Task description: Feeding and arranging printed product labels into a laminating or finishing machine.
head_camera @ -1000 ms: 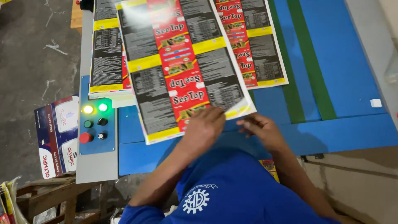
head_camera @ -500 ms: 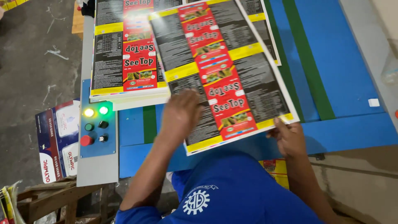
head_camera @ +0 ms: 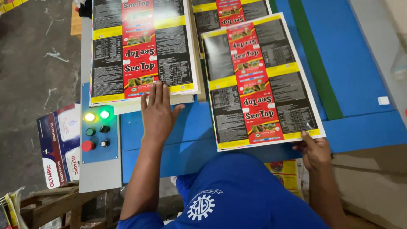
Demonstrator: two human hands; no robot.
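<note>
A printed sheet [head_camera: 258,80] in black, red and yellow lies tilted on the blue table [head_camera: 360,76]. My right hand [head_camera: 314,149] pinches its near right corner. My left hand [head_camera: 157,111] lies flat, fingers apart, on the near edge of a stack of like printed sheets [head_camera: 140,46] at the left, and holds nothing. More printed sheets [head_camera: 231,10] show at the top middle, partly under the tilted sheet.
A control panel [head_camera: 98,129] with two lit lamps, dark knobs and a red button sits at the table's left edge. A dark green stripe [head_camera: 313,63] crosses the table. A red, white and blue carton [head_camera: 59,144] stands on the grey floor at left.
The sheet has slid right and turned, carried by my right hand at its corner. My left hand left that sheet and moved left onto the stack's near edge.
</note>
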